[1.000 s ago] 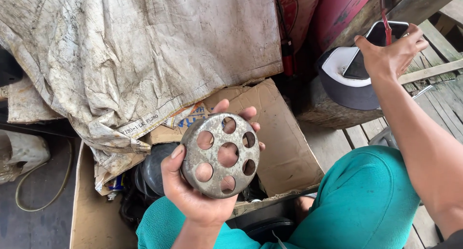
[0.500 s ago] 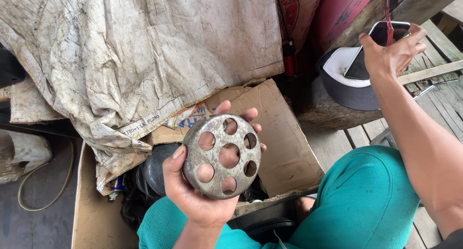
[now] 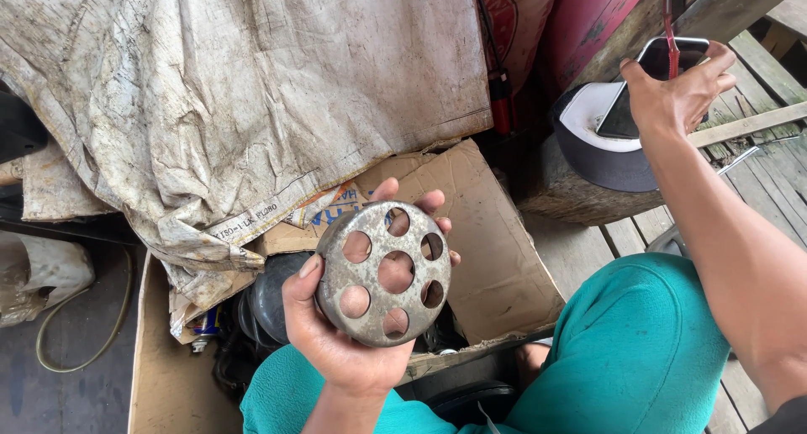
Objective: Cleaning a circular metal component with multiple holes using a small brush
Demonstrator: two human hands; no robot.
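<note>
A: What has changed in the last second?

B: Very little. The left hand [image 3: 340, 333] holds the round metal disc [image 3: 384, 273] just as before, its grip clamped on the rim, thumb on the near edge and fingertips showing behind the far edge. The disc faces up, its ring of holes around a larger middle hole in plain view, above the open cardboard box [image 3: 496, 266].

A: And the other hand?

B: The right hand [image 3: 679, 94] stays up at the far right, fingers closed on a thin red-handled tool [image 3: 670, 22] that stands upright. It has shifted only slightly. A phone [image 3: 647, 85] rests just behind it on a dark cap [image 3: 601, 152], which sits on a wooden block [image 3: 559, 194].

A: So what does that mean for the work in hand?

B: I judge it a pause: the disc is kept steady while the right hand attends to the tool, well apart from it.

A: Anything around the box?

B: A dirty woven sack [image 3: 244, 98] drapes over its far side, and dark parts lie inside, under the disc.
</note>
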